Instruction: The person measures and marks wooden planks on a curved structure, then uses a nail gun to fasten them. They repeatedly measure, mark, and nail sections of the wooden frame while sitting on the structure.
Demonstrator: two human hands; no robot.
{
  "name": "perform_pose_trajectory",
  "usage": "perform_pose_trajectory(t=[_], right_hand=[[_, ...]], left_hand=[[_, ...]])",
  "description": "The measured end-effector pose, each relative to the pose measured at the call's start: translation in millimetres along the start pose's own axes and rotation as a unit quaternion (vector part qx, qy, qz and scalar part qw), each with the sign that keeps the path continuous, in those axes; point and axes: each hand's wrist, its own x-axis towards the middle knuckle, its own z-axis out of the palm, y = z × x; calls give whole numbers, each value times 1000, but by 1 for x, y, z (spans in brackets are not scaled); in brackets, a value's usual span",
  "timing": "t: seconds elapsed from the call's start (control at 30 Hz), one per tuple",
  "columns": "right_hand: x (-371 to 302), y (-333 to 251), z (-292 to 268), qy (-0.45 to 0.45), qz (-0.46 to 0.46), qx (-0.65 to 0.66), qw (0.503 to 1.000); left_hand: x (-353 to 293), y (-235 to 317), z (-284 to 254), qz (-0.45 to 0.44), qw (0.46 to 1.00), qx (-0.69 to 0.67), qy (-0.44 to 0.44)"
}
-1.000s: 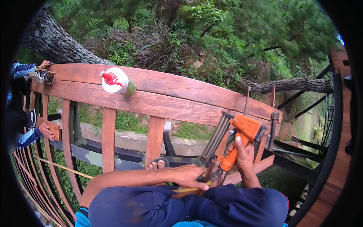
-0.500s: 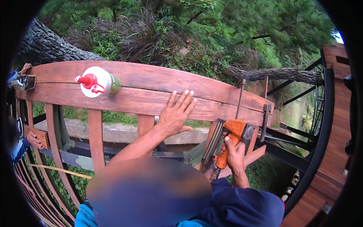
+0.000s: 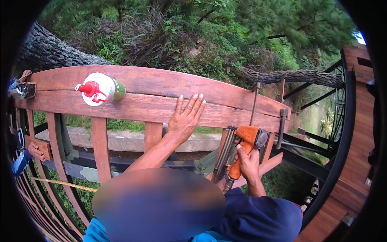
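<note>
The orange nail gun (image 3: 246, 134) sits in the right hand (image 3: 249, 162), its head just above the knuckles, its dark magazine slanting down on their left. From here I see that hand wrapped round the handle, thumb laid up along it, the forearm rising from below. Off to its left, the other forearm slants up and rightward; the left hand (image 3: 184, 123) lies palm down, fingers outstretched and slightly parted, on the reddish wooden rail (image 3: 141, 106). Farther left of that hand stands a red-capped white bottle (image 3: 105, 86).
</note>
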Motion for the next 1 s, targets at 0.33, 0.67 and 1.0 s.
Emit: perform_pose_trajectory(t=[0.33, 0.67, 1.0], right_hand=[[6, 19, 0, 19, -25, -34, 999], [10, 22, -8, 10, -21, -11, 1000], [14, 26, -7, 7, -15, -18, 1000]], left_hand=[[1, 1, -6, -2, 1000, -3, 17], [-2, 1, -1, 0, 1000, 2, 22], [-2, 2, 3, -6, 1000, -6, 26]])
